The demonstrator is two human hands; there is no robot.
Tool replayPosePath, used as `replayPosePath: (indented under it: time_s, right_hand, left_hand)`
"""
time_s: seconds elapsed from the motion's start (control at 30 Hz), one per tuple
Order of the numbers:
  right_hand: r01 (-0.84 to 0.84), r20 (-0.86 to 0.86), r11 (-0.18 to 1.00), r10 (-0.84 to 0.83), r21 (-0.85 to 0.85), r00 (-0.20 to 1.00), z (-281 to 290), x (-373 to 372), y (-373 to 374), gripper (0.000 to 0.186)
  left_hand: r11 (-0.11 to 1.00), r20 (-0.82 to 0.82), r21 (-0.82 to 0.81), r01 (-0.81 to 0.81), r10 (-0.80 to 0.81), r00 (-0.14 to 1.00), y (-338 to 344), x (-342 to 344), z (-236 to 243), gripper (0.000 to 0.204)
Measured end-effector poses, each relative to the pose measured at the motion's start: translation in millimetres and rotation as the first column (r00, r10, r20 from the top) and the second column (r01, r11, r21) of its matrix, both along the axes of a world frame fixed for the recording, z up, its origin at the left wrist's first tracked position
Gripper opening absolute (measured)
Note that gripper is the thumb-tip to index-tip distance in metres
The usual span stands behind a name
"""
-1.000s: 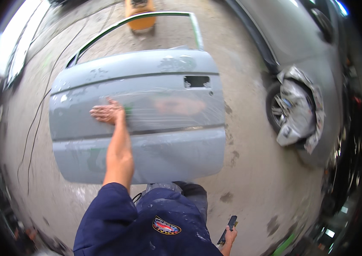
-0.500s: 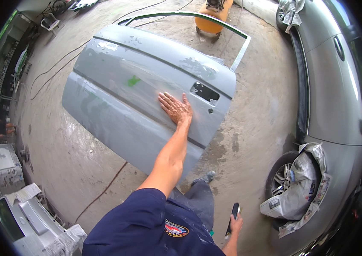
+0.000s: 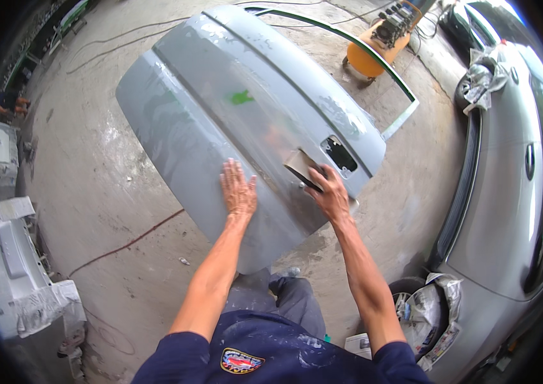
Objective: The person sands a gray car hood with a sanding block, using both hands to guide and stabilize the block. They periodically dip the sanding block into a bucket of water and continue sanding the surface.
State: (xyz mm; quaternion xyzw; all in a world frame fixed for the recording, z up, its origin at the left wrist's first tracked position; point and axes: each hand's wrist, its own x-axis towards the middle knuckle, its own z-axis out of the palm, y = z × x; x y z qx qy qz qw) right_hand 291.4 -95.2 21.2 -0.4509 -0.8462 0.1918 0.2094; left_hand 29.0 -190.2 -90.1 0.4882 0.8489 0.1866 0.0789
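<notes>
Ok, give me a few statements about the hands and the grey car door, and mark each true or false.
1. The left hand lies flat on the grey car door. True.
2. The right hand is empty. False: it presses a sanding pad against the door.
3. A green mark shows on the door. True.
4. The orange compressor stands on the door. False: it stands on the floor beyond it.
5. The silver car is on the person's left. False: it is on the right.
</notes>
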Motion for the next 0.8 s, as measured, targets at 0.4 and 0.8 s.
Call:
replayPosePath:
  time_s: [0.4, 0.8]
  right_hand:
    - [-0.384, 0.279, 0.873, 0.305, 0.3, 0.911, -26.3, -186.6, 133.0, 0.047]
    - [-0.471, 0.29, 0.855, 0.403, 0.22, 0.868, -34.0, 44.5, -17.3, 0.057]
  left_hand:
    - [0.986, -0.164, -0.108, -0.124, 0.106, 0.981, -0.5, -20.4, 25.5, 0.076]
    - [0.986, -0.206, -0.029, -0.165, 0.156, 0.966, 2.7, -21.6, 9.1, 0.065]
